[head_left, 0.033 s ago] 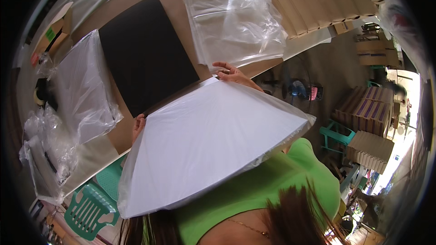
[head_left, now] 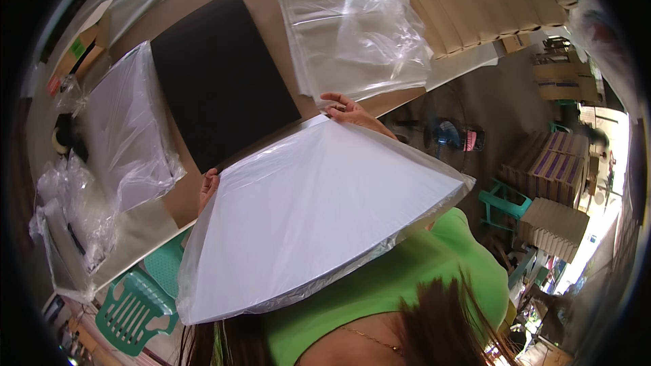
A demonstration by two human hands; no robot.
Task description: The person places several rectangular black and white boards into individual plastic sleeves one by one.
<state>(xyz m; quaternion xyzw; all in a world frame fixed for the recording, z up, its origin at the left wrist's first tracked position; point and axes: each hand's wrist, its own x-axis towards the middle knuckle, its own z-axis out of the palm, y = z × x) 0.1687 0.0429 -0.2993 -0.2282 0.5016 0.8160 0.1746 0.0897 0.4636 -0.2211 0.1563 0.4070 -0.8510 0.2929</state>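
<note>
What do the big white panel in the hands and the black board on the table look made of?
White panel: a stiff, flat sheet, maybe card or canvas, in clear glossy plastic film; the film wrinkles and shines at the edges. Black board: matte, rigid-looking, no glare; card or foam, hard to tell.

— How much of your hands can you see?
— Little: the white bagged board (head_left: 319, 217) I hold covers my left hand (head_left: 207, 188) below the fingertips, and my right hand (head_left: 349, 112) past the knuckles.
— Forearms?
— Both hidden under it.
</note>
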